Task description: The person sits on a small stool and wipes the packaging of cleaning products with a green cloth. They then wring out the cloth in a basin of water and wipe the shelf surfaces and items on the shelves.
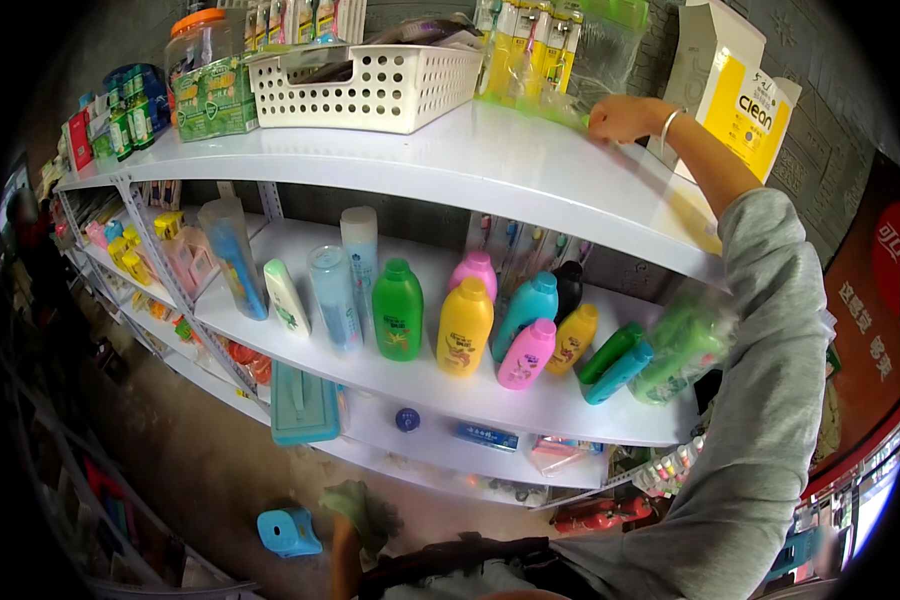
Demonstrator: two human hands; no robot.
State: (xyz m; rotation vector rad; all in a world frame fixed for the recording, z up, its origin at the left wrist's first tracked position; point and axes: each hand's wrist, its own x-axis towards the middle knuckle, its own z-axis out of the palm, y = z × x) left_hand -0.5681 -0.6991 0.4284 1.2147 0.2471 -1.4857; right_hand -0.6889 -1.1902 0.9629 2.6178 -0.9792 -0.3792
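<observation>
My right hand [619, 120], with a bangle at the wrist, reaches over the top white shelf [420, 157]. Its fingers are curled at the edge of a clear green-edged plastic pack [562, 111] in front of carded toothbrushes [529, 45]. Low in the view, my left hand [349, 529] hangs above the floor with a green cloth [360, 514] in it; the fingers are mostly hidden. Between the hands, the middle shelf bears a green bottle [397, 311], a yellow bottle [465, 328], a pink bottle [527, 356] and other bottles.
A white perforated basket [367, 90] stands beside a green box [216, 101] on the top shelf. An opened yellow and white carton [742, 112] stands at the right. A teal lidded box [304, 405] projects from a lower shelf. On the floor are a blue stool [289, 532] and red fire extinguishers [600, 516].
</observation>
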